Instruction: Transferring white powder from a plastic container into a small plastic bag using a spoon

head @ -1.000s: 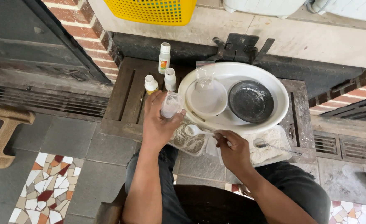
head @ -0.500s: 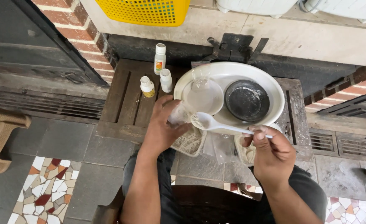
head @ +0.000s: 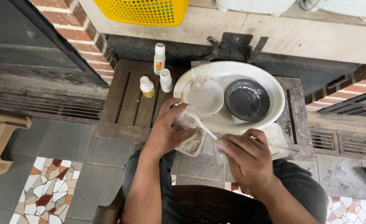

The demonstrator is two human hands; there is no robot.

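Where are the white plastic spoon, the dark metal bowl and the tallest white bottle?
white plastic spoon (head: 199, 123), head view, on its handle.
dark metal bowl (head: 246, 99), head view, on its inner floor.
tallest white bottle (head: 159, 59), head view, on its body.

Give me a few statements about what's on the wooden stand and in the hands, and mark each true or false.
1. The right hand holds a white plastic spoon. True.
2. The dark bowl sits outside the big white basin. False: it sits inside the basin.
3. Three small white bottles stand left of the basin. True.
4. The left hand rests on the yellow basket. False: it grips a small clear container near the basin.
5. The basket is blue. False: it is yellow.
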